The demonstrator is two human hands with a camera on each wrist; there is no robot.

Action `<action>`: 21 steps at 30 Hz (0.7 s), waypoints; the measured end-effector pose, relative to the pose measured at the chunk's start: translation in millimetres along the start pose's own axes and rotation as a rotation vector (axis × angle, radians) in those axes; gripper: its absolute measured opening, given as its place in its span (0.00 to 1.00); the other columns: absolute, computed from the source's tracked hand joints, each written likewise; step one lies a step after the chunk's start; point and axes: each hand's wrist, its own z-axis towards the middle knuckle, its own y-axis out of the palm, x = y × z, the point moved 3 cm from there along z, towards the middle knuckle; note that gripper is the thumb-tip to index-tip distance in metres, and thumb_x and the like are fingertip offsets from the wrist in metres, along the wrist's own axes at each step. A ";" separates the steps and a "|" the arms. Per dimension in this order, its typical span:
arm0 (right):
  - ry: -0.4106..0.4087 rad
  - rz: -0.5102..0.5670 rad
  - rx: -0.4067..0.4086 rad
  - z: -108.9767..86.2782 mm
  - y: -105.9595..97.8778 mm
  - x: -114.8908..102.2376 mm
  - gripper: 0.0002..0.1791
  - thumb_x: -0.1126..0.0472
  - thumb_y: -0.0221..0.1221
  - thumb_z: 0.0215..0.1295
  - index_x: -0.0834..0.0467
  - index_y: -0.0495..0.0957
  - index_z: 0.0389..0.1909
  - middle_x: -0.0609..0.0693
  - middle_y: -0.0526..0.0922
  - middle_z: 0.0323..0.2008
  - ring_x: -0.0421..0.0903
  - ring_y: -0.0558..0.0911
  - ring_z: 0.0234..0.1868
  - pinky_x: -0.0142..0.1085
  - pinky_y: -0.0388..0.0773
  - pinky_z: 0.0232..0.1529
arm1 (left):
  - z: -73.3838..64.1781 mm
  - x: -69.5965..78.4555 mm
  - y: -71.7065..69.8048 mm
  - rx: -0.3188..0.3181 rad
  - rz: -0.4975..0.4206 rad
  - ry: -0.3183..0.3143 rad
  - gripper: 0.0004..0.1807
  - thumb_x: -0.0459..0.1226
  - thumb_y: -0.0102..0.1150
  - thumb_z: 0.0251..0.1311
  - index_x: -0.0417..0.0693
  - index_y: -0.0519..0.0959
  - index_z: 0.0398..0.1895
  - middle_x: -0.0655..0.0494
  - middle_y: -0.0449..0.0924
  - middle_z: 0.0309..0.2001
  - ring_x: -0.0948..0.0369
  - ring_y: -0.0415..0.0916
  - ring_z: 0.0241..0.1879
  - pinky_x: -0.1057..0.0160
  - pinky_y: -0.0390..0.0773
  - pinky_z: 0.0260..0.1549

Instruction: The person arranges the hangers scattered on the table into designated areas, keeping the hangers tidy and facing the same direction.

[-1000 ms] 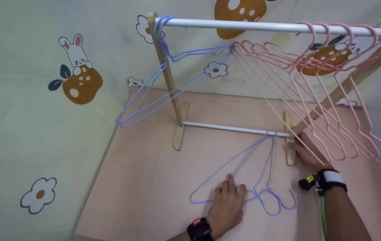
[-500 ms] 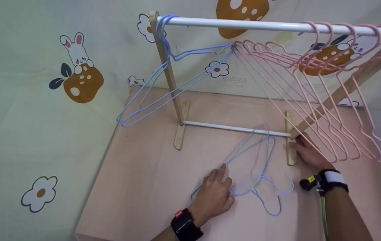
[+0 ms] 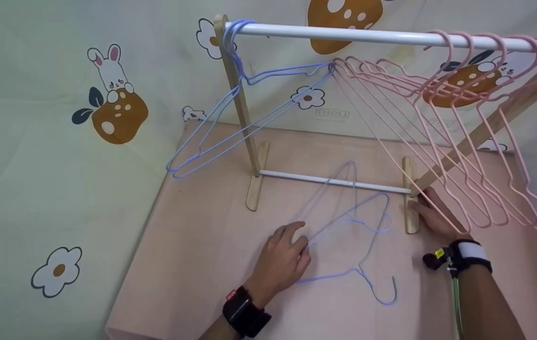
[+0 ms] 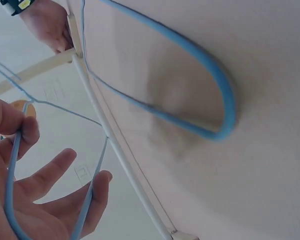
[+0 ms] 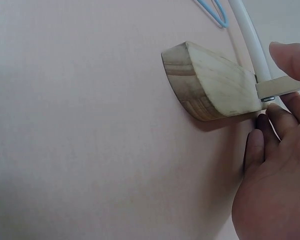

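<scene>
My left hand holds a blue wire hanger raised and tilted off the table. In the left wrist view, the thumb and a finger pinch one side of this hanger, while its other side passes across the fingertips. A second blue hanger lies flat beneath, its hook towards the front right. My right hand grips the lower right end of a small clothes rack, at the wooden foot. The right wrist view has the thumb and fingers on either side of the post.
Blue hangers hang at the left end of the white top rail. Several pink hangers hang at its right end, over my right hand. A lower white bar joins the feet. The pink-covered table meets a patterned wall cloth.
My left hand has moved left and lifted one blue hanger off the other, its hook swinging up and left. The other hanger stays on the table. My right hand keeps its grip on the rack.
</scene>
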 end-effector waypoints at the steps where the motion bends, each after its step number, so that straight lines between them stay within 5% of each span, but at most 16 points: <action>1: -0.001 -0.001 -0.001 0.5 -0.4 0.9 0.47 0.50 0.51 0.90 0.57 0.31 0.90 0.61 0.31 0.89 0.59 0.32 0.87 0.29 0.43 0.78 | -0.1 -1.7 -1.0 0.013 -0.009 -0.003 0.07 0.39 0.66 0.71 0.48 0.86 0.35 0.45 0.84 0.62 0.48 0.86 0.54 0.51 0.89 0.43; 8: 0.077 0.031 -0.043 1.2 1.7 -0.9 0.49 0.45 0.48 0.90 0.53 0.22 0.89 0.60 0.22 0.87 0.61 0.27 0.86 0.60 0.31 0.82 | 0.8 -13.1 -9.4 0.044 -0.042 -0.045 0.07 0.38 0.65 0.73 0.49 0.82 0.34 0.46 0.85 0.59 0.47 0.89 0.51 0.49 0.89 0.44; 21: 0.127 0.040 -0.051 -1.1 3.6 -7.2 0.50 0.47 0.46 0.91 0.58 0.18 0.86 0.63 0.18 0.86 0.62 0.23 0.85 0.60 0.29 0.82 | 9.8 -39.1 -46.0 0.070 -0.025 -0.114 0.09 0.40 0.62 0.77 0.46 0.86 0.39 0.45 0.86 0.57 0.54 0.90 0.39 0.58 0.89 0.33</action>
